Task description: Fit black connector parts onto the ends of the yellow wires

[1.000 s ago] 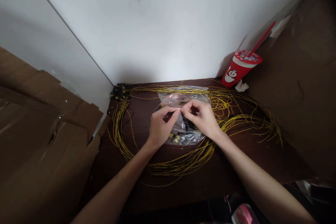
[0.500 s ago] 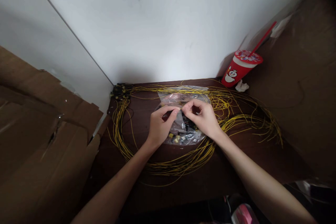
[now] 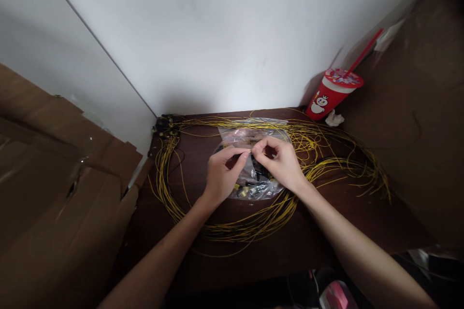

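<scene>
My left hand and my right hand meet fingertip to fingertip above a clear plastic bag. Both are closed in a pinch, thumb against forefinger. Between them shows a short bit of thin yellow wire; most of it is hidden by the fingers. Small black and yellow connectors lie in the bag under my hands. Around them a long bundle of yellow and black wires curves over the dark brown tabletop, passing beneath both forearms.
Black connectors cluster at the back left corner. A red cup with a straw stands at the back right beside crumpled tissue. Cardboard rises on the left, a white wall behind. Loose wire ends fan out at right.
My left hand's fingertips have shifted slightly right and the thumb and forefinger have closed nearer together. The right hand has barely moved.
</scene>
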### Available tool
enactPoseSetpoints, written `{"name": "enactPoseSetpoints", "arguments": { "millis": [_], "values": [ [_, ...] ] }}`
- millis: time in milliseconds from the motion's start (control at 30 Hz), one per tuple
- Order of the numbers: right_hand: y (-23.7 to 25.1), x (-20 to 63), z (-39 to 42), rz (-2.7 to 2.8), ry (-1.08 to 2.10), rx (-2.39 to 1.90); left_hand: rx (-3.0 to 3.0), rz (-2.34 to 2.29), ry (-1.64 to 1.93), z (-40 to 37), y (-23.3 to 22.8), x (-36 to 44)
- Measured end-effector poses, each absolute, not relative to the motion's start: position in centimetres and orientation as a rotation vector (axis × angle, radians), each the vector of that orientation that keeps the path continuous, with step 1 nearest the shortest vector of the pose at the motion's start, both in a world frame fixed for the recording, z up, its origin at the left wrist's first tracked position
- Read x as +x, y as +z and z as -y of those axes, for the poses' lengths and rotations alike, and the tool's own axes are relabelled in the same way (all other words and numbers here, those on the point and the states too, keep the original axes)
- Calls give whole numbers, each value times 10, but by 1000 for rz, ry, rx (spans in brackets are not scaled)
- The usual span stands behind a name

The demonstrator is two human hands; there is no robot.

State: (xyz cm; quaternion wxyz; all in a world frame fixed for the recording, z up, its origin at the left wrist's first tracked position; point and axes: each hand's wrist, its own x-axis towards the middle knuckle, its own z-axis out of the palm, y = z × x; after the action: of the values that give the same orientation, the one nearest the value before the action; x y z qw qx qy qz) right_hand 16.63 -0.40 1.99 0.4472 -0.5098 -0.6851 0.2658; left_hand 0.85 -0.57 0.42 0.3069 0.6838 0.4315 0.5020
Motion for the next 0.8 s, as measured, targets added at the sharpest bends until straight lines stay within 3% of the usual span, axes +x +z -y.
{"name": "enactPoseSetpoints", "arguments": {
  "millis": [800],
  "values": [
    [18,165,3,1607,853,-1209,1540,-1071,1363,1,0,11]
  ]
}}
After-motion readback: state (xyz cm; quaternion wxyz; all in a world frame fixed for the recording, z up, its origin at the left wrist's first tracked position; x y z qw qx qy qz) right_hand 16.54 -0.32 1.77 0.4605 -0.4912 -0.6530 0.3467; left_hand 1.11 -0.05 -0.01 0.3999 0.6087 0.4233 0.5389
